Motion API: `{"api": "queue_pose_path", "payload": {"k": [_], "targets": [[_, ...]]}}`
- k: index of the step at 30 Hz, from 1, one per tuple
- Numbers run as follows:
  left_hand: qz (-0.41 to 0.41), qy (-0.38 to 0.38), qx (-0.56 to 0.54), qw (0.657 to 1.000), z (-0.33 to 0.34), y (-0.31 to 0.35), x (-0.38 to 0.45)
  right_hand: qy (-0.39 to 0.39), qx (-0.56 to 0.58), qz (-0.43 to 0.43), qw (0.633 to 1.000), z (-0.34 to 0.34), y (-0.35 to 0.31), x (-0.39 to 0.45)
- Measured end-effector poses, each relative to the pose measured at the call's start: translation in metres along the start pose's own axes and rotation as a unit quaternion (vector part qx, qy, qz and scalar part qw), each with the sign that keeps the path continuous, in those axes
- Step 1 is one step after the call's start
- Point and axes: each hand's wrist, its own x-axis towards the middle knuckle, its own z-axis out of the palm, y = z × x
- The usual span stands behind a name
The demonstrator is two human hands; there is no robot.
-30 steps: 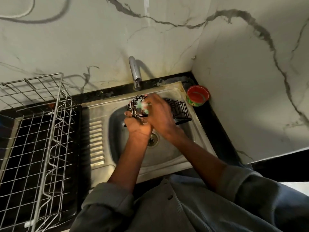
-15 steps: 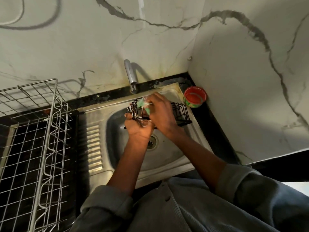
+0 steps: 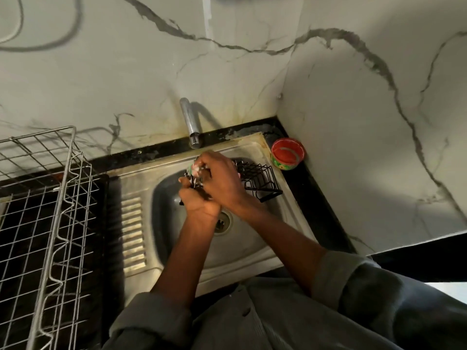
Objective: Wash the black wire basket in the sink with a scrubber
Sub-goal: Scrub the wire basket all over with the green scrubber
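The left hand (image 3: 199, 202) is gripping the near-left end of the black wire basket (image 3: 255, 179), fingers curled round its thin rods, while the right hand (image 3: 222, 180) is closing over a small pale-green scrubber (image 3: 194, 169) and pressing it against that same end, directly under the tap (image 3: 190, 123). Both hands are crowding together there, so the basket's long axis is running away from them toward the sink's far-right corner, its unscrubbed stretch lying beside the right hand, which seems better placed to work along it. The basket is an open grid of slim, dark-coated wire, held above the basin of the dull steel sink (image 3: 255, 248). A round red tub (image 3: 288, 154) is sitting on the black surface (image 3: 318, 218) at the wall corner, and a pale wire rack (image 3: 45, 223) is standing left of the ribbed drainer.
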Motion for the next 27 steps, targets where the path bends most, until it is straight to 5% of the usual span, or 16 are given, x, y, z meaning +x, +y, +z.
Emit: {"api": "queue_pose_path", "payload": {"k": [3, 9, 14, 21, 27], "targets": [[0.007, -0.004, 0.038, 0.999, -0.002, 0.015, 0.011, -0.028, -0.02, -0.009, 0.999, -0.009, 0.022, -0.02], [0.007, 0.017, 0.055, 0.998, 0.007, 0.015, -0.003, 0.034, -0.081, 0.18, 0.98, -0.029, 0.061, -0.027], [0.033, 0.032, 0.068, 0.997, 0.005, 0.014, 0.005, -0.019, -0.015, 0.047, 0.999, -0.006, 0.007, -0.023], [-0.019, -0.023, 0.04, 0.999, 0.0, 0.025, 0.005, -0.004, -0.158, 0.187, 0.97, -0.034, 0.051, -0.036], [0.035, 0.015, 0.054, 0.998, 0.007, 0.019, 0.001, -0.057, -0.085, 0.066, 0.993, -0.004, -0.002, -0.029]]}}
